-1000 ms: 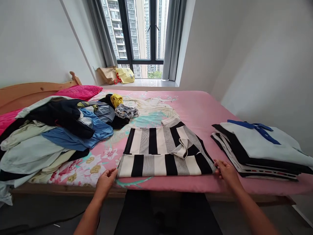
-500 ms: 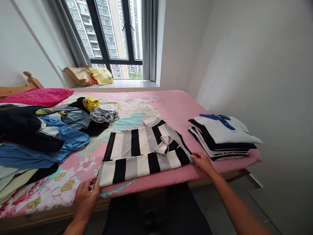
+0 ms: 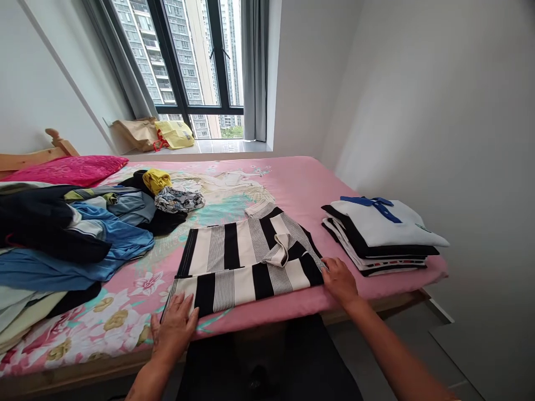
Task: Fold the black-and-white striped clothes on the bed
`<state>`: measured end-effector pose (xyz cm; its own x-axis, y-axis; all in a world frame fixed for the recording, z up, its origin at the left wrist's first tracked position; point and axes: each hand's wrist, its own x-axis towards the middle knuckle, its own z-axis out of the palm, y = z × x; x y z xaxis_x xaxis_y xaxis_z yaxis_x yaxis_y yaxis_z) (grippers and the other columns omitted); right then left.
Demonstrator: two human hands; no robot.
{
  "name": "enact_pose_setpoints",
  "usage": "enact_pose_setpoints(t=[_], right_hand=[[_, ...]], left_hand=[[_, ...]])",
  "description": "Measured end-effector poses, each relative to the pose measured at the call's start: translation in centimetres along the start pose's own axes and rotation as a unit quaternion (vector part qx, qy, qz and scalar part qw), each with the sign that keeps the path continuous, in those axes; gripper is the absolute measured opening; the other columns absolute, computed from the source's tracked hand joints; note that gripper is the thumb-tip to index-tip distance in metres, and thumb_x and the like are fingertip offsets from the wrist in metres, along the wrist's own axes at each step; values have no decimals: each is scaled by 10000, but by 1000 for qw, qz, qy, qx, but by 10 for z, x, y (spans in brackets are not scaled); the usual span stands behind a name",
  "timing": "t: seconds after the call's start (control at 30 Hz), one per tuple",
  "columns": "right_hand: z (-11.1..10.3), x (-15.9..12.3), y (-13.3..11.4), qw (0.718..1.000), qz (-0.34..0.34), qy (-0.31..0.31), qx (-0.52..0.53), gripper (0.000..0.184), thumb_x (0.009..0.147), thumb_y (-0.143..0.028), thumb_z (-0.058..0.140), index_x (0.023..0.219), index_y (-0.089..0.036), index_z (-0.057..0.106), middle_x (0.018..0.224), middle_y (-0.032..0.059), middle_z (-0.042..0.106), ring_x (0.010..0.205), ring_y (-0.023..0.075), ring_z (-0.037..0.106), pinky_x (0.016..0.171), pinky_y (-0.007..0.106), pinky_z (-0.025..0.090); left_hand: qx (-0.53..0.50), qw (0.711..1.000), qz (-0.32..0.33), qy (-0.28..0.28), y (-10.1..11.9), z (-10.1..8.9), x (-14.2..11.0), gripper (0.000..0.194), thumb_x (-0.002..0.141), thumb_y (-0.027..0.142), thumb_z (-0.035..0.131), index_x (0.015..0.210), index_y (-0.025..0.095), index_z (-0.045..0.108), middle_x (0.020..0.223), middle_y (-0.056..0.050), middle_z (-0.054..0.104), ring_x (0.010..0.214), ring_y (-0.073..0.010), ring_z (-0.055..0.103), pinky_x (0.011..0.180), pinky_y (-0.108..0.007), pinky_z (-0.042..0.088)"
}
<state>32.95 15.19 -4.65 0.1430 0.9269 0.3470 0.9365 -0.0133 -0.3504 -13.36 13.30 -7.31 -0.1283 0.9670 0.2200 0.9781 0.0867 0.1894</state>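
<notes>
A black-and-cream striped shirt [image 3: 240, 245] lies on the bed in front of me, its near side folded over in a long strip. The collar end points away to the upper right, and a sleeve lies bent across the middle. My left hand [image 3: 174, 326] rests flat on the near left corner of the strip, fingers spread. At the right end of the shirt, my right hand [image 3: 339, 281] lies on the edge with its fingers stretched out. Neither hand grips the fabric.
A stack of folded clothes [image 3: 382, 239], topped by a white one with a blue ribbon, sits at the right. Loose clothes [image 3: 96, 239] are heaped at the left, near a pink pillow [image 3: 71, 170]. Bags [image 3: 173, 135] stand on the windowsill. The bed's edge [image 3: 254, 328] is close to me.
My left hand has let go of the shirt's corner and moved right onto the cloth, now flat. My right hand has loosened its pinch and shifted slightly left onto the edge.
</notes>
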Motion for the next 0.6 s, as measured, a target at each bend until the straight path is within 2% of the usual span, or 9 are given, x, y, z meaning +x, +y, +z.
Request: enact_pose_setpoints(t=[0.03, 0.1, 0.2, 0.23, 0.3, 0.37, 0.43, 0.53, 0.6], right_hand=[[-2, 0, -10, 998, -46, 20, 29, 242, 862, -206, 437, 1052, -175, 584, 1040, 98, 604, 1013, 218, 546, 908, 361, 425], [-2, 0, -34, 988, -122, 27, 90, 245, 897, -211, 389, 1031, -176, 590, 1053, 89, 610, 1048, 190, 534, 970, 346, 404], [12, -5, -66, 971, -210, -22, 115, 312, 925, -244, 349, 1125, -175, 578, 1185, 82, 589, 1180, 179, 474, 1055, 369, 346], [19, -7, -72, 966, -231, -50, 102, 342, 927, -262, 351, 1187, -172, 554, 1255, 79, 559, 1238, 185, 429, 1082, 389, 312], [34, -12, -70, 963, -238, -117, 55, 424, 922, -316, 371, 1301, -162, 479, 1378, 79, 462, 1319, 208, 341, 1111, 437, 256], [43, -17, -51, 968, -189, -168, -5, 509, 908, -363, 388, 1368, -147, 404, 1444, 90, 366, 1354, 233, 284, 1115, 478, 223], [45, -22, -23, 975, -117, -183, -53, 563, 894, -376, 396, 1398, -130, 352, 1471, 103, 302, 1369, 247, 247, 1116, 501, 196], [35, -25, 7, 983, -37, -163, -77, 572, 882, -365, 408, 1395, -118, 355, 1470, 121, 297, 1364, 265, 255, 1107, 524, 188], [26, -20, 7, 989, -24, -128, -63, 497, 891, -352, 400, 1333, -131, 450, 1417, 134, 397, 1325, 278, 334, 1091, 550, 198]], left_hand=[[-17, 1000, 23, 11, 10, -2, 3, 380, 857, 286, 406, 1191, 223, 576, 1353, -68, 504, 1290, -229, 400, 1116, -534, 129], [-63, 992, 109, 20, 40, -7, 8, 373, 873, 290, 378, 1162, 210, 600, 1318, -67, 539, 1270, -211, 431, 1107, -468, 228], [-102, 969, 222, -24, 96, -8, 13, 401, 909, 294, 315, 1204, 245, 582, 1348, -30, 513, 1294, -178, 405, 1094, -414, 276], [-95, 967, 234, -46, 112, -6, 14, 410, 916, 301, 306, 1235, 260, 559, 1370, -23, 489, 1310, -177, 383, 1105, -428, 251], [-58, 972, 210, -86, 128, 0, 14, 424, 918, 335, 317, 1293, 276, 506, 1420, -23, 422, 1338, -195, 337, 1121, -487, 176], [-11, 984, 144, -104, 120, 6, 15, 459, 909, 380, 340, 1343, 273, 444, 1466, -33, 341, 1362, -221, 285, 1114, -551, 111], [30, 992, 74, -101, 91, 10, 16, 517, 895, 428, 361, 1384, 261, 380, 1496, -39, 274, 1380, -240, 238, 1101, -590, 75], [71, 994, 5, -77, 43, 8, 20, 577, 872, 457, 408, 1394, 214, 363, 1506, -69, 252, 1386, -255, 212, 1102, -595, 37], [75, 995, -22, -56, 31, 2, 21, 556, 861, 433, 442, 1356, 181, 424, 1485, -106, 300, 1369, -275, 247, 1098, -607, 28]])
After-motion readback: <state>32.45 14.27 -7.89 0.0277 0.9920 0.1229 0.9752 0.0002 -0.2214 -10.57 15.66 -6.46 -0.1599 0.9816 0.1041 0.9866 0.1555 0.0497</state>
